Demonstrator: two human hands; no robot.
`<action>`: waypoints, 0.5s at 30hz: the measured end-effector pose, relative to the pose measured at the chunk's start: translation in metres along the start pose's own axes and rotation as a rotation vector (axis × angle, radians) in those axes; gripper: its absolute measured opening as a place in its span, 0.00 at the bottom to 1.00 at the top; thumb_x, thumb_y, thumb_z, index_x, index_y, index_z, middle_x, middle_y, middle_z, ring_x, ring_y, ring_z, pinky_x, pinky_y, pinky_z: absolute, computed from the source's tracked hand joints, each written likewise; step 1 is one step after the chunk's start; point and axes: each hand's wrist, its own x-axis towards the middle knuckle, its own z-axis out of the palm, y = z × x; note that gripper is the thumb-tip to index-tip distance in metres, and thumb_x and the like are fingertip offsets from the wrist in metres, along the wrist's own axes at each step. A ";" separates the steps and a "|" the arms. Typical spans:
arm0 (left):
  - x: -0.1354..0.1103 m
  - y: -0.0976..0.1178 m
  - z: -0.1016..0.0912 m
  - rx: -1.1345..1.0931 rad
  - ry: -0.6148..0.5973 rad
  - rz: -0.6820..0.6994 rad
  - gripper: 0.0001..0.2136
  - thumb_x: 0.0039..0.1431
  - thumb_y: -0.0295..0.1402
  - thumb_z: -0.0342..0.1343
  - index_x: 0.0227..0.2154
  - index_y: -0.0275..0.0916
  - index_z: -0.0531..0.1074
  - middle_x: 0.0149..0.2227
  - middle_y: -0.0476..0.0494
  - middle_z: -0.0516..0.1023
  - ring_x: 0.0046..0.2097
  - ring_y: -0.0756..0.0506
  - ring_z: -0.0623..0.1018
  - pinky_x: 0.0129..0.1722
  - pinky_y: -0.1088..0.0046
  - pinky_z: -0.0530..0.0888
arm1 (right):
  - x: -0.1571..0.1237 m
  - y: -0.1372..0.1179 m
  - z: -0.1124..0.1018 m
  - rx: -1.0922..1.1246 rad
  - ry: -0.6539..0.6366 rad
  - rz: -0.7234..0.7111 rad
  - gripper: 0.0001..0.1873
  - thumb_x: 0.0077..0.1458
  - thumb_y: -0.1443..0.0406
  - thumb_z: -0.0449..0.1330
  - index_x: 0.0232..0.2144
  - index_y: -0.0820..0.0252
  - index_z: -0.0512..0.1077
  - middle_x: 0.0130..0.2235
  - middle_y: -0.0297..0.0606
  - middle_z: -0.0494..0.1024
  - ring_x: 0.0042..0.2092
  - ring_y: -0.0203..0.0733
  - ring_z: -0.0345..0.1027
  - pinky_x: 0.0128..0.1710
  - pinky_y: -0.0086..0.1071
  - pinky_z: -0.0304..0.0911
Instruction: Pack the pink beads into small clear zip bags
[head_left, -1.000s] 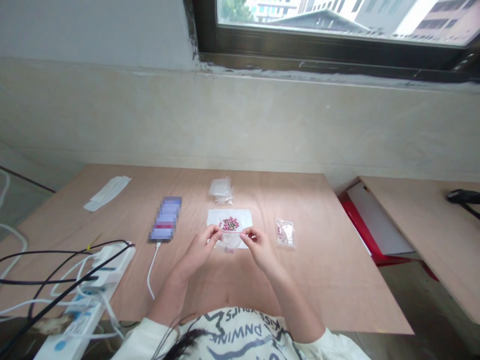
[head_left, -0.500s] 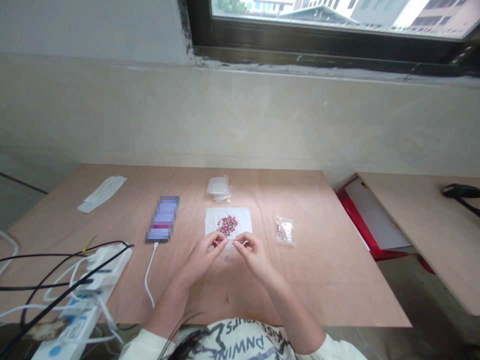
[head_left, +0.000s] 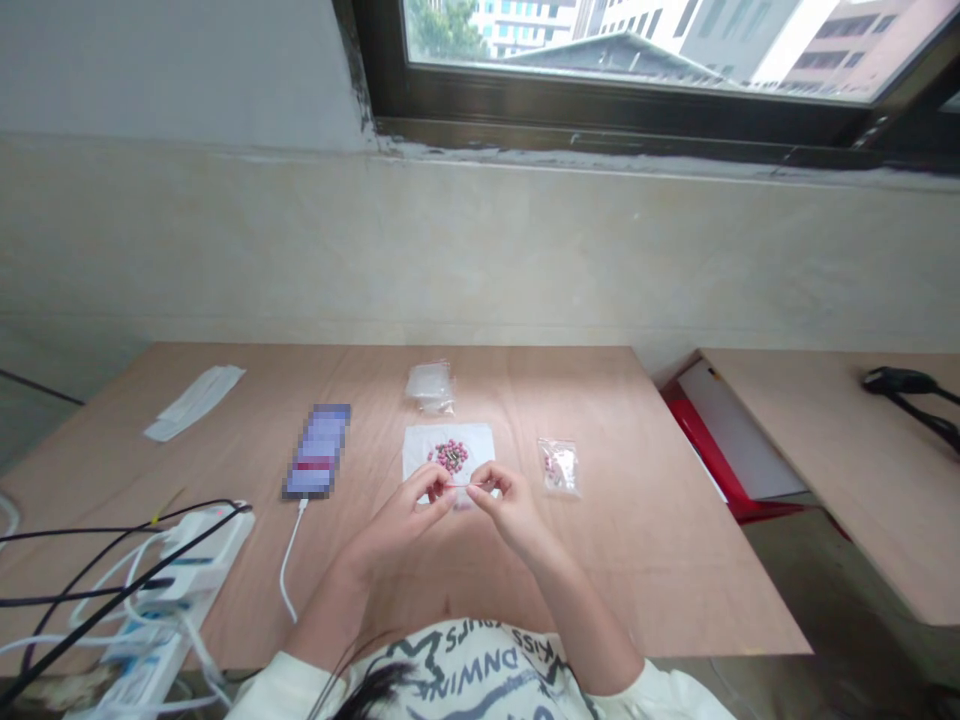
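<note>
Both of my hands pinch a thin, pinkish string (head_left: 460,486) stretched between the fingertips. On its left end is my left hand (head_left: 421,500), fingers closed. My right hand (head_left: 504,500) grips the other end with thumb and forefinger. Just beyond the fingers, a small heap of pink and dark beads (head_left: 451,456) lies on a white sheet (head_left: 480,440). The near part of that sheet is partly covered by my hands. Whether a bead is on the string is too small to tell.
Right of the sheet lies a clear bag (head_left: 559,467) with some pink beads. Behind sits a stack of clear bags (head_left: 430,387). To the left are a phone (head_left: 318,450) on a white cable, a face mask (head_left: 195,402) and a power strip (head_left: 196,560) tangled with cords.
The view has tilted up slightly, and the table things appear shifted a little left and down. My hands keep their pinch, and the string between them shows pinker now.
</note>
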 end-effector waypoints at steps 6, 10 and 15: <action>0.001 -0.003 0.002 -0.028 0.060 -0.009 0.09 0.54 0.36 0.47 0.25 0.37 0.66 0.28 0.48 0.67 0.32 0.49 0.67 0.33 0.74 0.64 | -0.004 0.006 0.002 0.152 0.028 0.194 0.12 0.38 0.59 0.62 0.18 0.61 0.66 0.21 0.31 0.67 0.24 0.33 0.60 0.25 0.28 0.56; -0.006 -0.014 0.002 -0.063 0.100 -0.071 0.09 0.52 0.37 0.49 0.27 0.38 0.69 0.30 0.47 0.69 0.34 0.48 0.68 0.35 0.73 0.64 | -0.011 0.010 -0.002 0.316 0.044 0.273 0.15 0.36 0.56 0.62 0.17 0.60 0.63 0.20 0.30 0.67 0.24 0.33 0.60 0.23 0.28 0.57; -0.012 -0.021 0.005 -0.061 0.111 -0.111 0.09 0.52 0.37 0.50 0.24 0.37 0.68 0.28 0.48 0.69 0.33 0.48 0.68 0.34 0.74 0.64 | -0.013 0.010 -0.006 0.301 0.026 0.272 0.17 0.35 0.55 0.63 0.14 0.60 0.61 0.18 0.29 0.65 0.21 0.32 0.59 0.23 0.27 0.57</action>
